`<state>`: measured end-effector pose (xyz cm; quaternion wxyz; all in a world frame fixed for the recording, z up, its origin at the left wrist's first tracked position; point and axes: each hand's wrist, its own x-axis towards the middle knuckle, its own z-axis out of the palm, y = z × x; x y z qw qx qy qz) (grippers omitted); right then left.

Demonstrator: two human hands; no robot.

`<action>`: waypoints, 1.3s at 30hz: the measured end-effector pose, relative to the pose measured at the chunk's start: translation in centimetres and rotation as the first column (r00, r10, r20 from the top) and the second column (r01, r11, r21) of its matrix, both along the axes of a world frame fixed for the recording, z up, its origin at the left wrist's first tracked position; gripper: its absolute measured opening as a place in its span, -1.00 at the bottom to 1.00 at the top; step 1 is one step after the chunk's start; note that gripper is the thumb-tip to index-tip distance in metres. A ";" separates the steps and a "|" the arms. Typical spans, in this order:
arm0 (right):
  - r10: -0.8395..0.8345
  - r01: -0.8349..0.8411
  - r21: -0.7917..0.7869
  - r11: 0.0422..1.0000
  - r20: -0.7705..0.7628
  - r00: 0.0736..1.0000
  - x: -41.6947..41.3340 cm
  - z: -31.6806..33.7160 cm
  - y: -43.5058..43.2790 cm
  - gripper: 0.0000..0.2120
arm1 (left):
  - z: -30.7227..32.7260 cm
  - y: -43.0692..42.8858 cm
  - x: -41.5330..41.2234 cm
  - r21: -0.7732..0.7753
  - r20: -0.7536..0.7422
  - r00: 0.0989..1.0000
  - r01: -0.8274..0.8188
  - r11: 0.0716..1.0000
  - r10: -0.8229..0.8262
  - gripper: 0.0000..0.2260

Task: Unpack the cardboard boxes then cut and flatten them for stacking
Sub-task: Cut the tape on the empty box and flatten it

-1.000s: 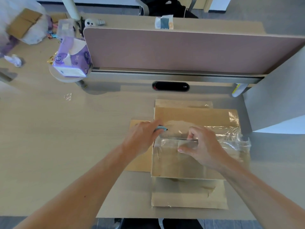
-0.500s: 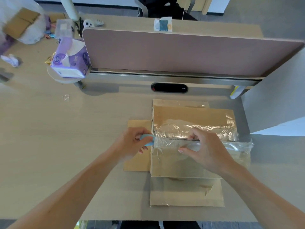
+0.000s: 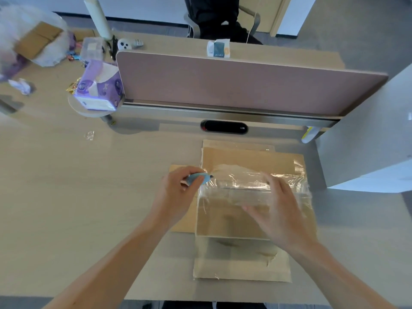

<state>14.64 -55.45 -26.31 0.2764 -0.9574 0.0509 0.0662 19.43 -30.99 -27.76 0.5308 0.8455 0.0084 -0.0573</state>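
While the flattened cardboard box (image 3: 249, 161) is lying on the near right part of the desk (image 3: 66, 186), with a sheet of clear plastic film (image 3: 236, 184) crinkling across its middle, the left hand (image 3: 176, 197) is curling its fingers round a small blue cutter (image 3: 199, 178). The cutter's tip is sitting at the film's left edge, right where the top panel's left side is running. The right hand (image 3: 278, 210) is lying over the film and the cardboard, to the right of the cutter. It is blurred, so I cannot tell whether its fingers are pinching the film or only resting on it. Far to the left, a purple tissue box (image 3: 98, 90) is sitting beside the pink divider panel (image 3: 234, 83), and a black oblong device (image 3: 224, 126) is sitting below that panel, just beyond the cardboard.
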 end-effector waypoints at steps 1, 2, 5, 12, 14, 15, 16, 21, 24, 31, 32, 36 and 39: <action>-0.074 0.077 0.107 0.991 -0.033 0.997 -0.4 0.5 0.2 -0.41 | 0.2 -1.3 -0.1 -0.005 0.045 0.999 0.017 1.000 -0.017 -0.88; -0.134 0.151 0.222 0.963 -0.090 0.987 -0.7 0.9 0.4 -0.56 | 0.4 -2.7 -0.4 -0.008 0.095 0.995 0.038 0.999 -0.037 -0.88; -0.257 0.403 0.560 0.724 -0.323 0.911 -1.4 2.7 0.8 -0.79 | 0.8 -7.4 -2.1 0.028 0.198 0.972 0.123 0.992 -0.126 -0.86; -0.403 0.681 0.694 0.234 -0.568 0.717 -3.4 1.6 -6.1 -0.81 | 0.9 -16.1 -5.8 -0.006 0.014 0.958 0.287 0.958 -0.287 -0.67; -0.433 0.695 0.696 0.183 -0.577 0.692 -4.8 0.6 -10.2 -0.87 | 0.0 -17.1 -6.1 0.101 0.009 0.961 0.274 0.956 -0.276 -0.57; -0.445 0.689 0.692 0.215 -0.559 0.700 -5.7 0.2 -12.5 -0.88 | -0.8 -17.4 -6.1 0.230 0.029 0.958 0.273 0.934 -0.287 -0.55; -0.459 0.682 0.683 0.262 -0.534 0.711 -6.7 -0.3 -14.7 -0.87 | -1.7 -17.7 -6.1 0.366 0.018 0.950 0.284 0.886 -0.312 -0.50; -0.446 0.682 0.581 0.445 -0.516 0.731 -11.6 -3.4 -24.1 -0.92 | -5.3 -19.3 -6.7 0.709 -0.037 0.911 0.313 0.632 -0.410 -0.33; -0.445 0.681 0.493 0.542 -0.519 0.730 -13.7 -6.2 -27.2 -0.87 | -6.3 -20.2 -7.5 0.781 0.013 0.924 0.230 0.581 -0.383 -0.30; -0.344 0.577 0.325 0.750 -0.554 0.759 -16.8 -12.9 -27.3 -0.87 | -7.0 -21.2 -8.1 0.833 0.009 0.932 0.193 0.518 -0.362 -0.28; -0.332 0.567 0.320 0.759 -0.559 0.760 -17.0 -13.4 -27.0 -0.87 | -6.9 -21.3 -8.2 0.835 0.007 0.932 0.193 0.515 -0.361 -0.28; -0.292 0.502 0.273 0.821 -0.555 0.779 -17.6 -15.6 -26.3 -0.89 | -7.1 -21.4 -8.6 0.833 0.023 0.935 0.178 0.524 -0.353 -0.30; -0.292 0.499 0.236 0.834 -0.579 0.761 -17.9 -17.0 -26.4 -0.90 | -7.3 -21.5 -8.3 0.839 0.016 0.932 0.184 0.512 -0.363 -0.31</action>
